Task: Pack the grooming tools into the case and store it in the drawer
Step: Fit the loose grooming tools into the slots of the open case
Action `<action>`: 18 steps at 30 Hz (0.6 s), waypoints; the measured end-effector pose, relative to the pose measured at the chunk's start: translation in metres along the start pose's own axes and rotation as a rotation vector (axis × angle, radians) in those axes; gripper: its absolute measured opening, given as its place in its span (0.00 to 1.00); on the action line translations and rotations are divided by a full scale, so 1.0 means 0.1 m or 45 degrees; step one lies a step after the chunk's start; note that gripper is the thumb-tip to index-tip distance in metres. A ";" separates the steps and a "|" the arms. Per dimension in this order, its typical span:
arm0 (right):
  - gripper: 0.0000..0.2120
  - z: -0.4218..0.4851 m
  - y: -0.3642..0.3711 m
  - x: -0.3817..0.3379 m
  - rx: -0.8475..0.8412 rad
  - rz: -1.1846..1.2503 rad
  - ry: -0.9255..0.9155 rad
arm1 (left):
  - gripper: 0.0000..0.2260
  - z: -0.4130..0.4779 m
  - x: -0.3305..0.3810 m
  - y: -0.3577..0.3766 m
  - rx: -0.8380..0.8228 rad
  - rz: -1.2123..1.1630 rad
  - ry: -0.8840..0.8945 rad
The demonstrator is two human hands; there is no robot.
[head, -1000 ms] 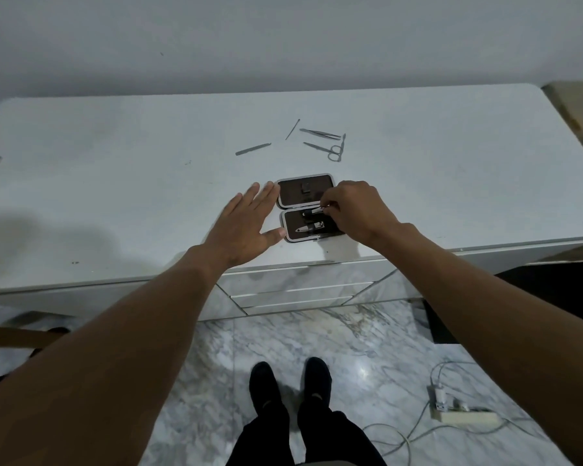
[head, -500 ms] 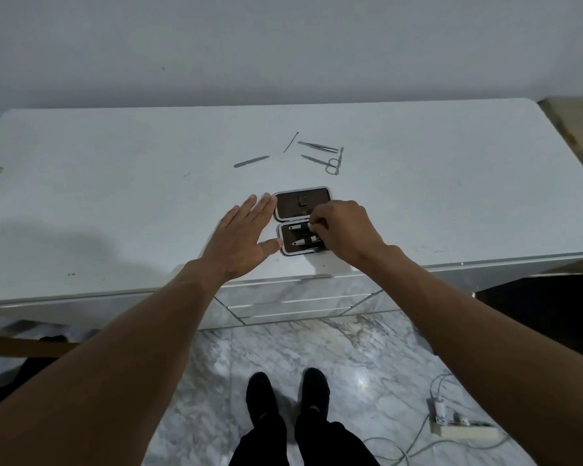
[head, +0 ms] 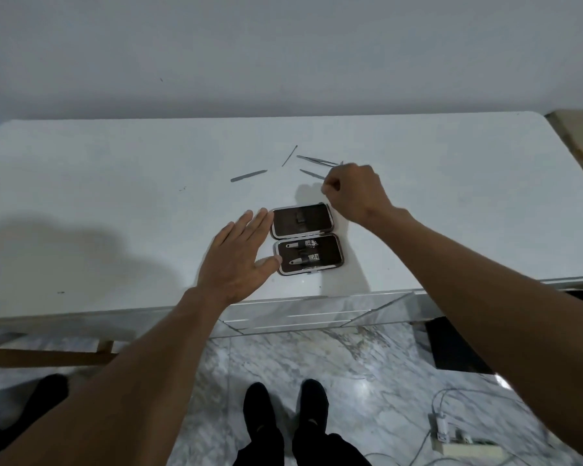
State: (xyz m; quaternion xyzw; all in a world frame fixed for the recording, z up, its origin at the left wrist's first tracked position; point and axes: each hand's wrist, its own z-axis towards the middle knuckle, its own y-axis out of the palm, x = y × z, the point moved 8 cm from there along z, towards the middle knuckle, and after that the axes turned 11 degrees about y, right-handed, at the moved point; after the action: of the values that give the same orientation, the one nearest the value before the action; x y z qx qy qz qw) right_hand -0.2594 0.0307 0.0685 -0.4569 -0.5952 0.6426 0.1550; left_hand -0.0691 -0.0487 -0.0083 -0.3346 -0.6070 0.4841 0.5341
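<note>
Wide white dresser top (head: pixel 115 196) fills the middle of the view, mirrored drawer fronts (head: pixel 317 314) just under its near edge, grey marble floor (head: pixel 317 361) below that with a pair of black shoes (head: pixel 260 405) planted on it and a power strip (head: pixel 465 447) off at the lower right. Both arms are out over the top. The left hand (head: pixel 236 260) lies flat and spread, fingers straight, right against the left side of the case (head: pixel 317 227), fingertips at the far half and thumb touching the rim of the near half, holding nothing. The right hand (head: pixel 354 190) is out past the case's far right corner, knuckles up and fingers curled down over the handle end of the scissors (head: pixel 312 173); only the blades show from under it, and I can't tell whether the fingers have actually closed on it. The case sits open near the front edge of the dresser, two dark-lined halves one behind the other. The near half carries two nail clippers (head: pixel 302 244), side by side and lying crosswise; the far half shows only a small strap. Loose on the top beyond the case: a flat file (head: pixel 248 175) off to the left, tweezers (head: pixel 317 160) just behind the scissors, and a thin pick (head: pixel 289 155) between file and tweezers.
</note>
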 end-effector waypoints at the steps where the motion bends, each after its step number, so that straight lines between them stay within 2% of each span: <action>1: 0.09 0.10 0.00 0.01 0.006 -0.021 0.015 | 0.34 0.00 0.00 0.00 0.010 0.023 0.007; 8: 0.06 0.56 0.26 -0.02 -0.044 -0.272 -0.011 | 0.34 0.01 0.00 -0.03 0.054 0.048 -0.004; 12: 0.08 0.63 0.29 -0.04 -0.024 -0.322 -0.032 | 0.33 0.01 -0.01 -0.03 0.054 0.042 -0.024; 18: 0.08 0.55 0.34 -0.11 -0.169 -0.371 -0.013 | 0.33 0.01 0.00 -0.04 0.069 0.049 -0.036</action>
State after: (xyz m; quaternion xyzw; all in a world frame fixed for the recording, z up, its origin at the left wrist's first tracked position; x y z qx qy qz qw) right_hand -0.2842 -0.0202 0.0351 -0.3718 -0.6971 0.5748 0.2132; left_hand -0.0698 -0.0507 -0.0045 -0.3248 -0.5947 0.5151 0.5249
